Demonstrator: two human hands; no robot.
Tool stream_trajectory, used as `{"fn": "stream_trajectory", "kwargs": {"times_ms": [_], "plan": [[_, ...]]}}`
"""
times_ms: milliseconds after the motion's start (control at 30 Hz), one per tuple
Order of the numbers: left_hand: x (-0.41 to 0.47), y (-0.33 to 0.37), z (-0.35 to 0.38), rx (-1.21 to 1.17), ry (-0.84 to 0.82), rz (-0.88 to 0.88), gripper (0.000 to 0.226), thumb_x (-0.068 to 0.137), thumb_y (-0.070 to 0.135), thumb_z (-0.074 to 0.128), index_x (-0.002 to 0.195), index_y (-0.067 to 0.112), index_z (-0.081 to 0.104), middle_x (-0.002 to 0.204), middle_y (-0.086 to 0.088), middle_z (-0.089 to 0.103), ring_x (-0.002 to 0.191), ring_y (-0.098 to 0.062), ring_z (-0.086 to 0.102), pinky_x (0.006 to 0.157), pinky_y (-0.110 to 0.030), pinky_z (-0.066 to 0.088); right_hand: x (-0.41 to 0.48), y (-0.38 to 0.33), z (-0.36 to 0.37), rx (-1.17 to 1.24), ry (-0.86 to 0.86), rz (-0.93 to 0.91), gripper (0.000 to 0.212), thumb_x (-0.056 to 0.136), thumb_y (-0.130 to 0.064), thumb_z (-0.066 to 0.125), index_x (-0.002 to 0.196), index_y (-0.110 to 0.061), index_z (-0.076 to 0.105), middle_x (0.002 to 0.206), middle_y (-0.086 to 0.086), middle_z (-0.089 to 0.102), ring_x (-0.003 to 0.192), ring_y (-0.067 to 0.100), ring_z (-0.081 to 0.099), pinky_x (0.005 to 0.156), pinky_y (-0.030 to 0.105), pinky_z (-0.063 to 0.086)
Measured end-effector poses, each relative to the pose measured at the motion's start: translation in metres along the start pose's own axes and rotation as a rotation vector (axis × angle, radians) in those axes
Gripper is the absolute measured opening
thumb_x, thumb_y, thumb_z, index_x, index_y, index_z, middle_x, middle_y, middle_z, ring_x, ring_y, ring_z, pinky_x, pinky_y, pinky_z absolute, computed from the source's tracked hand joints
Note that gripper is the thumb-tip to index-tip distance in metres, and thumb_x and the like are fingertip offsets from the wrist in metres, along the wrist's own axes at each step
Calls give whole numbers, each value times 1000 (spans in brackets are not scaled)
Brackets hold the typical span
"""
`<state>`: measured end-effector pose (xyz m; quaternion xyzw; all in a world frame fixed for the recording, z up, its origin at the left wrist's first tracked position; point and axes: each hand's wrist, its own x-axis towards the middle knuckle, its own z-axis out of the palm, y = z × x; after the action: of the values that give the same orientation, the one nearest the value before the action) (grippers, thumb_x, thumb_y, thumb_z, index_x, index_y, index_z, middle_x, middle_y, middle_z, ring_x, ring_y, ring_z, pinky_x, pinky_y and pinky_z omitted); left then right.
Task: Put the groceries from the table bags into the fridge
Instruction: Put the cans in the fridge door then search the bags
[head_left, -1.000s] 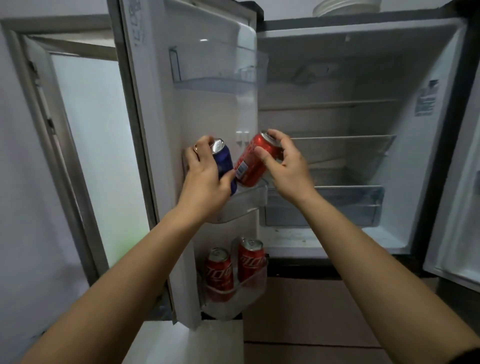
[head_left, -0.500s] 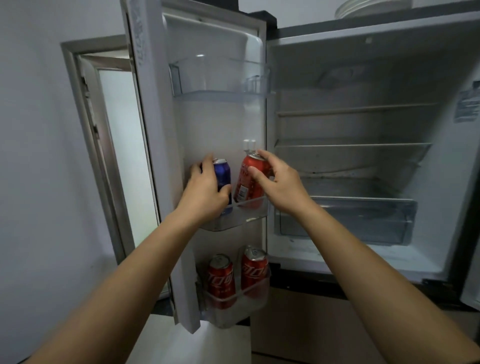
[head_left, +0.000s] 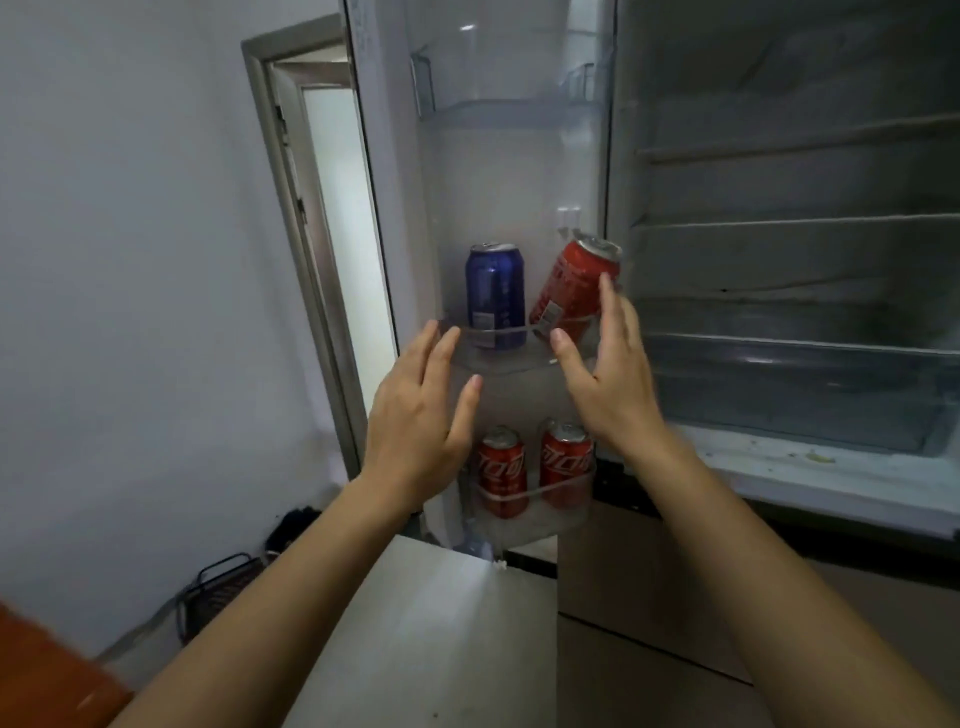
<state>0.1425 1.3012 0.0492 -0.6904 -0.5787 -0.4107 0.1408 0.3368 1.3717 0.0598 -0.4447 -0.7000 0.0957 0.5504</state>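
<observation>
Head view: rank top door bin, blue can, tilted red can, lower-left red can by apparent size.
1. top door bin
2=. blue can, tilted red can: alike, unranked
4. lower-left red can, smallest

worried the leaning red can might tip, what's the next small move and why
Probably nudge the tilted red can upright with the right hand: it leans right in the door bin beside the upright blue can, and that hand is nearest.
</observation>
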Motion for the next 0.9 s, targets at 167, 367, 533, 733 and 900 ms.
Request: {"fn": "stream_trajectory", "kwargs": {"times_ms": [167, 367, 533, 733, 900], "plan": [[-57, -43, -18, 114, -13, -122, 60, 101, 48, 31, 153, 18, 34, 161, -9, 30, 148, -26, 28, 118, -50, 30, -53, -1, 48, -30, 40, -23, 74, 102, -47, 48, 160, -30, 7, 168, 1, -8, 154, 22, 4, 116, 39, 12], [-123, -109, -89, 298, 19, -237, 64, 101, 52, 25, 156, 21, 24, 165, -11, 16, 153, -26, 10, 122, -54, 15, -109, -65, 119, -98, -50, -89, 74, 100, -47, 49, 160, -24, 12, 168, 7, -5, 154, 28, 3, 117, 43, 15], [-192, -187, -189, 457, 43, -364, 66, 100, 54, 24, 157, 20, 23, 166, -13, 10, 154, -27, 5, 122, -54, 10, -161, -154, 194, -107, -144, -251, 71, 100, -48, 50, 158, -19, 21, 167, 12, 7, 154, 29, 8, 121, 44, 14], [-322, -283, -323, 557, 25, -571, 70, 99, 58, 19, 158, 21, 21, 167, -11, 7, 154, -27, 3, 123, -52, 8, -269, -276, 310, -25, -333, -340, 69, 98, -49, 46, 155, -16, 26, 164, 18, 15, 152, 32, 14, 120, 48, 22], [-423, -354, -426, 661, -3, -777, 71, 99, 60, 16, 156, 19, 26, 166, -13, 12, 153, -30, 9, 122, -55, 13, -354, -373, 403, 24, -537, -440, 71, 100, -51, 46, 157, -17, 20, 165, 18, 14, 152, 32, 15, 120, 46, 19]]}}
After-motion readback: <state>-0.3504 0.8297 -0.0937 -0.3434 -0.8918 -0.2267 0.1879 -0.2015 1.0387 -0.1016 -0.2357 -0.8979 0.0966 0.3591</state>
